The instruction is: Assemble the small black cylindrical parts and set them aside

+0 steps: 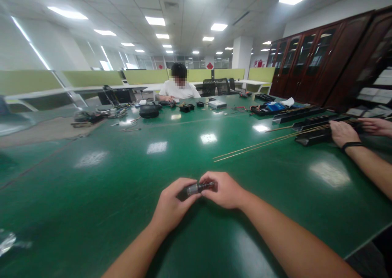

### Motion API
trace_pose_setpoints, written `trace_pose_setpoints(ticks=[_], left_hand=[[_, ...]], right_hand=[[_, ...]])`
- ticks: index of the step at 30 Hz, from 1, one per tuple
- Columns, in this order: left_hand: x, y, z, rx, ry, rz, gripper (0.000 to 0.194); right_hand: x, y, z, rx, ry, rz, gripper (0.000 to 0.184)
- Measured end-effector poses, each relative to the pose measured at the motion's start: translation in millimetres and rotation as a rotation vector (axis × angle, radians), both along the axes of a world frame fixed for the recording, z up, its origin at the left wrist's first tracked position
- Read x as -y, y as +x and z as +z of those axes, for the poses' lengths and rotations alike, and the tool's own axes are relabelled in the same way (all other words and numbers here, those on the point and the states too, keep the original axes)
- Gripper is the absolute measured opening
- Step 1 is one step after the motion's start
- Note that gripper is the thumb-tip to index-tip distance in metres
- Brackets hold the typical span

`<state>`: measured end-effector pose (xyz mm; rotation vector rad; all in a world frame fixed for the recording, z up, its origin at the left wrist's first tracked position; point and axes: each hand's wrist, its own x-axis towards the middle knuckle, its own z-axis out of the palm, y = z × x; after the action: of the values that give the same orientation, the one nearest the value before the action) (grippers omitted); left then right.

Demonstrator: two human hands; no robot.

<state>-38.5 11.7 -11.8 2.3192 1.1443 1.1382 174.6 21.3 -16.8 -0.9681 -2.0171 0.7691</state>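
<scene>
Just above the near part of the green tabletop (122, 216), I hold a small grey-and-black cylindrical part (193, 189) between my two hands. My left hand (171, 204) pinches its thicker grey end between thumb and fingers. On the narrower, dark ridged end, the fingers and thumb of my right hand (226, 191) are closed. My fingertips almost meet around the middle of the part. The right tip of it is partly hidden inside my right hand, so its exact kind is unclear.
Thin brass-coloured rods (245, 148) reach across the table from black channels (312, 137), where a co-worker's hands (341, 133) rest at the right. Another person (179, 88) sits at the far side, near a black case (150, 110) and a white box (217, 104).
</scene>
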Motion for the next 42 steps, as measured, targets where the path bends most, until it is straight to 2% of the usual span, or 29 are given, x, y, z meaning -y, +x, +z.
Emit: trace_pose_setpoints(ticks=[11,25,34,42], left_hand=[[-0.6,-0.1,-1.6,-0.014,0.005,-0.001,0.023],[-0.3,1.4,-0.8,-0.013,0.047,0.022,0.023],[1.8,3.8,4.7,-0.017,0.059,0.018,0.022],[1.0,1.6,2.3,-0.035,0.047,0.029,0.023]], right_hand=[[-0.2,1.3,4.0,0.013,0.035,-0.015,0.014],[-0.6,2.1,4.1,0.03,0.031,-0.022,0.013],[-0.4,2.3,6.5,0.043,0.055,-0.035,0.014],[-1.0,2.0,6.4,0.048,0.054,-0.041,0.013]])
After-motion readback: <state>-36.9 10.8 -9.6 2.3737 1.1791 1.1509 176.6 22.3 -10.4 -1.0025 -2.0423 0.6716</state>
